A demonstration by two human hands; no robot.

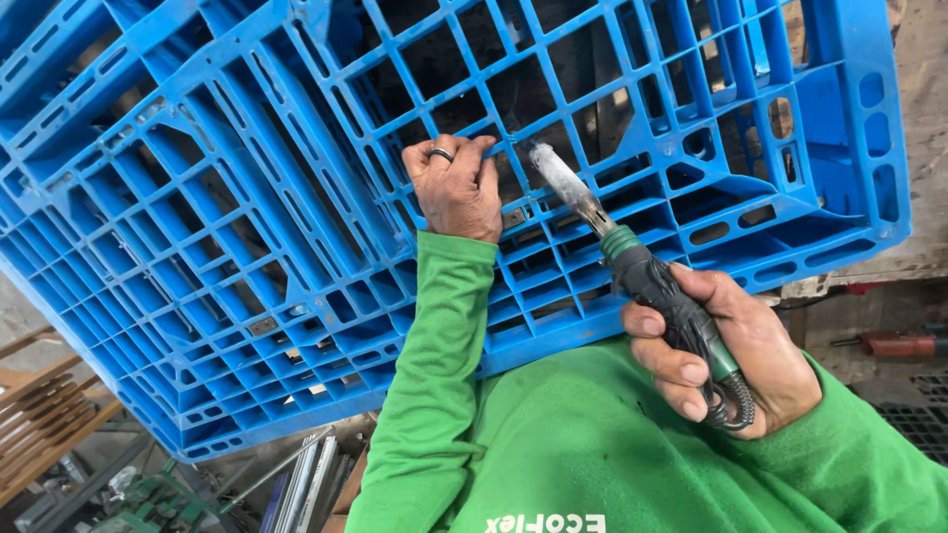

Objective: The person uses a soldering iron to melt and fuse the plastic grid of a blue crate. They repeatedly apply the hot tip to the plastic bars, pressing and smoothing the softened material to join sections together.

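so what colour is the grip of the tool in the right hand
Dark green and black, on the tool in the right hand; head view.

The pallet (296, 197) was moulded blue plastic, smooth and faintly glossy, with scuffed, dusty ribs. The heating tool (632, 266) had a dull grey metal tip, crusted and rough, and a green and black plastic handle wrapped in worn cord. The sleeve (434, 375) was matt green knit cloth. The ring (440, 154) looked like dark polished metal.
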